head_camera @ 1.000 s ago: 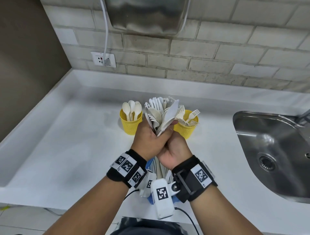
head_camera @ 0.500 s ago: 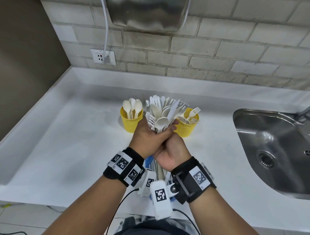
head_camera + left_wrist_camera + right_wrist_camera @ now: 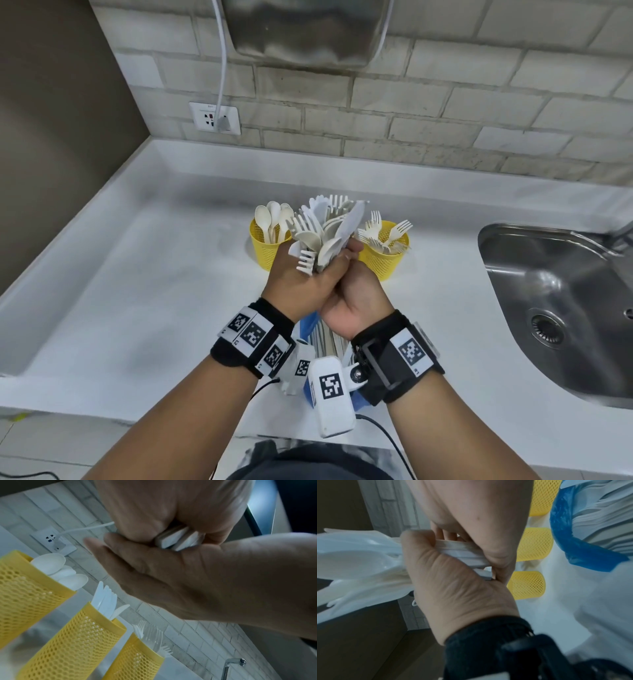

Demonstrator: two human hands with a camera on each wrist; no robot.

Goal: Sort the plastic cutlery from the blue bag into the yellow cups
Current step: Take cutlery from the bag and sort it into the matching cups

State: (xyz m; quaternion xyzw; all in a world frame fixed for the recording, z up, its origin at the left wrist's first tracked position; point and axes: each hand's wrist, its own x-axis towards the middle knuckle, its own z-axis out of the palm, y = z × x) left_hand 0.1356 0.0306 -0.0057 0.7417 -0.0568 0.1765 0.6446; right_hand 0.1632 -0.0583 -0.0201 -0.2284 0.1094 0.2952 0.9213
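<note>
My left hand (image 3: pixel 298 284) and right hand (image 3: pixel 352 294) together grip a bundle of white plastic cutlery (image 3: pixel 325 229) by its handles, above the counter and just in front of the yellow cups. The bundle mixes spoons, forks and knives, heads up and fanned out. In the right wrist view my thumb presses on the handles (image 3: pixel 462 553). The spoon cup (image 3: pixel 270 240) stands at the left and the fork cup (image 3: pixel 383 250) at the right. The bundle hides the knife cup (image 3: pixel 82 635) from the head camera. Under my wrists lies the blue bag (image 3: pixel 573 550), with more cutlery in it.
A steel sink (image 3: pixel 555 308) is set into the white counter (image 3: pixel 120 291) at the right. A raised lip runs along the counter's left and back edges. On the brick wall is a socket (image 3: pixel 214 118) with a white cable plugged in.
Both hands stay in place while the pieces shift in their grip. The bundle has fanned out, and one fork head now hangs down over my left fingers.
</note>
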